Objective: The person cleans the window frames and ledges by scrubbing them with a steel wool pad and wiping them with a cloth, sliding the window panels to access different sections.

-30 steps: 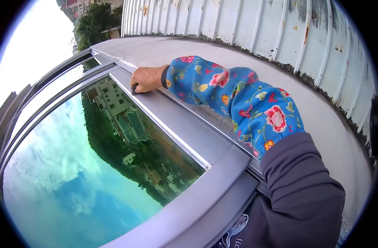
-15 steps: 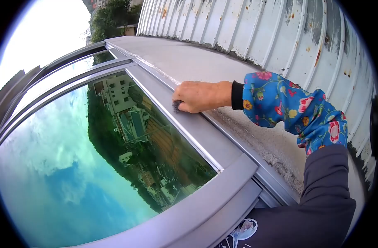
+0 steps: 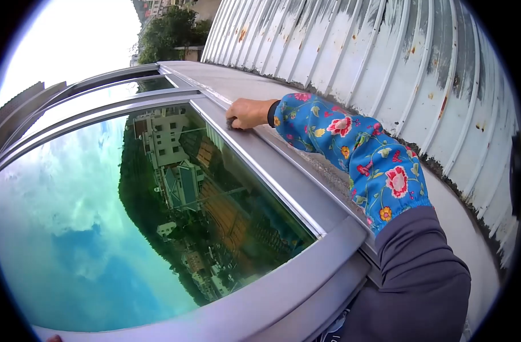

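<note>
My right hand (image 3: 251,113) is closed round a small dark grey wad (image 3: 231,122), which looks like a scouring pad. It presses the wad against the flat grey metal frame (image 3: 297,171) beside a reflective green-blue glass pane (image 3: 157,211). A blue floral sleeve cover and a dark cuff are on this arm. At the bottom left edge, a tiny bit of skin, seemingly a fingertip of my left hand (image 3: 54,338), shows by the frame; the rest of that hand is out of view.
Along the frame's outer side runs a pale concrete ledge (image 3: 465,245). Beyond it stands a white corrugated metal wall (image 3: 380,62) with rust spots. Further frame bars and another pane lie at the upper left. Trees (image 3: 172,34) and buildings are in the distance.
My right hand first slid along the frame nearer to me, then back away towards the far end, still closed on the wad. The view has shifted, and the fingertip at the bottom left has appeared.
</note>
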`<state>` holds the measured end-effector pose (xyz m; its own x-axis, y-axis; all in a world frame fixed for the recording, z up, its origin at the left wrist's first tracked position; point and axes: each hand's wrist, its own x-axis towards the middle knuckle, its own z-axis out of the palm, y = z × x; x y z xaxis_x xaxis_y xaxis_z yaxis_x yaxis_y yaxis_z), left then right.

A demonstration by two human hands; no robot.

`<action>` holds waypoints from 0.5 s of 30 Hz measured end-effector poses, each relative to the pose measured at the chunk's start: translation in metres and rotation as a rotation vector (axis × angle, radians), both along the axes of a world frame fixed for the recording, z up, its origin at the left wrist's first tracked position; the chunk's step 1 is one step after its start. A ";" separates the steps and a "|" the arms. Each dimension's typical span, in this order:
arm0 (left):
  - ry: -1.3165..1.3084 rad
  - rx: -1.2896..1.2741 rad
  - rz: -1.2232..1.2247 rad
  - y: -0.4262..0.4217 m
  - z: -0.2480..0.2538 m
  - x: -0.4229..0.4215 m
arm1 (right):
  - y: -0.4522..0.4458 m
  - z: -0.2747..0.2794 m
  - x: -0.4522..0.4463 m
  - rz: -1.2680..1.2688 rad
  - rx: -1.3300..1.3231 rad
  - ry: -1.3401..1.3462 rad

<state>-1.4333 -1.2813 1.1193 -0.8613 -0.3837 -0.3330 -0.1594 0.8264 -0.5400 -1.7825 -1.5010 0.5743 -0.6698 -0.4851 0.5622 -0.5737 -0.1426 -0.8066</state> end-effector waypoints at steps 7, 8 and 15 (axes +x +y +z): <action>0.013 0.057 -0.125 -0.024 -0.012 -0.007 | 0.148 0.005 0.155 0.218 0.009 -0.156; 0.044 0.079 -0.103 -0.024 -0.019 -0.009 | 0.162 0.004 0.172 0.227 0.026 -0.163; 0.086 0.218 -0.330 -0.050 -0.068 -0.010 | 0.218 0.001 0.228 0.291 0.038 -0.234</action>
